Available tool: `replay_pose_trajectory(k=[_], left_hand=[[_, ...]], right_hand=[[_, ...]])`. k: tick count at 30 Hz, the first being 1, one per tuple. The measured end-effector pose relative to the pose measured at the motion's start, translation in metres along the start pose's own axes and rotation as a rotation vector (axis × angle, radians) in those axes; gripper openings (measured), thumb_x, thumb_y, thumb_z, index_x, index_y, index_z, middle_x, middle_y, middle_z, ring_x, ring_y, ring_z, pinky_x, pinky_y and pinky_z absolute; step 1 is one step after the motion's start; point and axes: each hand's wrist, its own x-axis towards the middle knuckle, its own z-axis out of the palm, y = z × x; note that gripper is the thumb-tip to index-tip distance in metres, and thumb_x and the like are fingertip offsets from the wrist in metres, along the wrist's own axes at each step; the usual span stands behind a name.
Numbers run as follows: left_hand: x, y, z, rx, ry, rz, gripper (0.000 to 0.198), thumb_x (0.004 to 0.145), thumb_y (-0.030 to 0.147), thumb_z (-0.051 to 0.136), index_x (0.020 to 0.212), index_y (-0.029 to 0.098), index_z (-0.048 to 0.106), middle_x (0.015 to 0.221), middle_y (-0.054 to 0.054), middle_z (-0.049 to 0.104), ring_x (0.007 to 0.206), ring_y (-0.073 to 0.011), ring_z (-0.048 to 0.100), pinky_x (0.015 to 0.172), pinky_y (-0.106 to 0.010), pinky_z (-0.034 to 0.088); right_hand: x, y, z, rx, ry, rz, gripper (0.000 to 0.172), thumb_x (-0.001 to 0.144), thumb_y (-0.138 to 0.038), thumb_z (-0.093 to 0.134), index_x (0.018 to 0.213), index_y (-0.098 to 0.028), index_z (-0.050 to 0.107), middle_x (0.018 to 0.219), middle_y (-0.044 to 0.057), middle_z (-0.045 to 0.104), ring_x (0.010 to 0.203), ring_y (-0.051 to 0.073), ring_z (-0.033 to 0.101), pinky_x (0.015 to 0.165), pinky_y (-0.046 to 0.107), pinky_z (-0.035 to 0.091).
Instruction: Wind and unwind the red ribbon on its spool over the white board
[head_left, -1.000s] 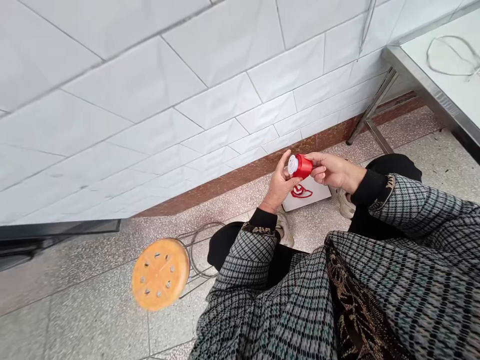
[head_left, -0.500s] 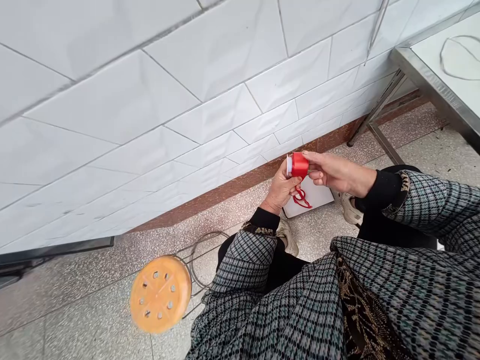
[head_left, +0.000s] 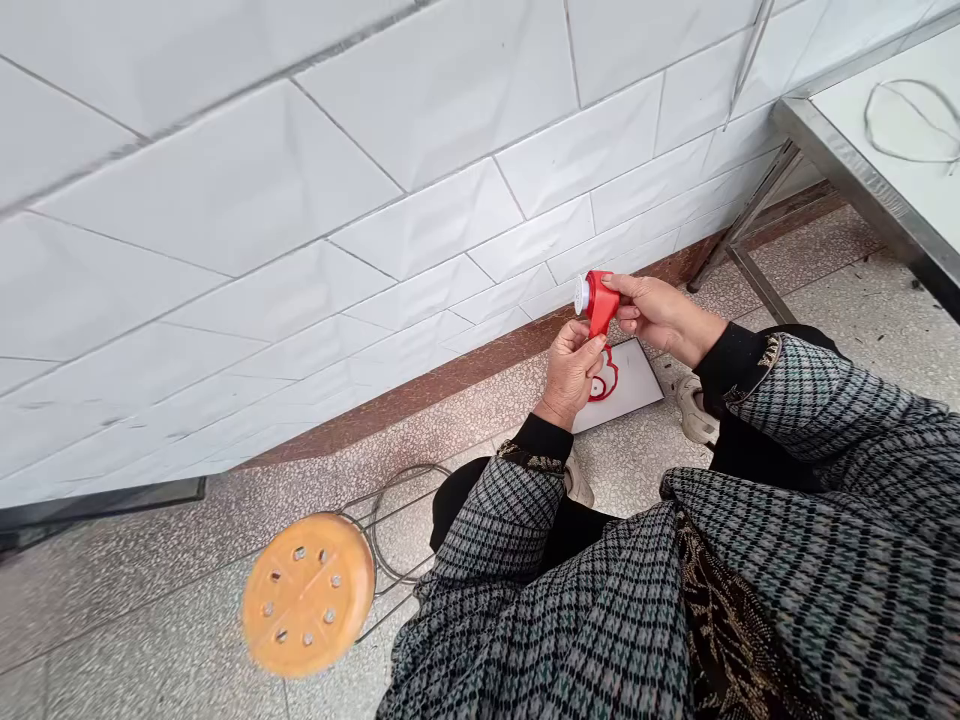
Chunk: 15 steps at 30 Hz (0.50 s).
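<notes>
A spool of red ribbon with a white flanged core is held up in front of the tiled wall. My right hand grips the spool from its right side, thumb on top. Just below the spool, my left hand pinches the ribbon strip that comes off it. Under the left fingers a thin red cord hangs in a loop, over a white flat board with a dark edge lying on the floor. Whether the cord joins the ribbon is hidden by the fingers.
An orange round stool with holes in its seat and thin metal legs lies tipped on the speckled floor at left. To the right stands a metal-framed table with a thin wire loop on top. White tiled wall runs ahead.
My right hand has raised the spool slightly and turned it. My left hand has moved from the spool down onto the ribbon strip, and a short length now stretches between them.
</notes>
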Motion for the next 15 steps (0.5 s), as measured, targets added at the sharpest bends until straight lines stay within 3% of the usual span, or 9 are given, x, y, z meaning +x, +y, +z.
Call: replay_pose_trajectory(k=[4, 10, 15], left_hand=[[-0.008, -0.004, 0.001, -0.006, 0.025, -0.003, 0.055, 0.061, 0.032, 0.1, 0.075, 0.02, 0.048, 0.062, 0.011, 0.048, 0.042, 0.0008, 0.023, 0.04, -0.017, 0.018], [-0.006, -0.01, 0.001, 0.014, 0.087, -0.092, 0.046, 0.061, 0.031, 0.099, 0.091, 0.019, 0.066, 0.06, 0.012, 0.048, 0.041, 0.0004, 0.019, 0.04, -0.019, 0.014], [0.0, -0.015, 0.001, 0.013, 0.128, -0.008, 0.053, 0.061, 0.033, 0.099, 0.072, 0.019, 0.049, 0.068, 0.008, 0.058, 0.042, 0.002, 0.024, 0.039, -0.018, 0.016]], right_hand=[[-0.003, 0.005, -0.001, 0.054, 0.007, 0.048, 0.027, 0.107, -0.016, 0.062, 0.08, -0.017, 0.058, 0.058, -0.006, 0.047, 0.043, 0.004, 0.025, 0.04, 0.017, 0.025], [0.0, 0.006, -0.005, 0.07, 0.027, 0.045, 0.032, 0.109, -0.014, 0.057, 0.078, -0.015, 0.057, 0.056, -0.006, 0.045, 0.043, 0.004, 0.027, 0.04, 0.016, 0.024], [0.003, 0.003, -0.011, 0.068, 0.044, 0.016, 0.028, 0.108, -0.014, 0.059, 0.08, -0.014, 0.061, 0.057, -0.005, 0.048, 0.043, 0.004, 0.028, 0.04, 0.016, 0.024]])
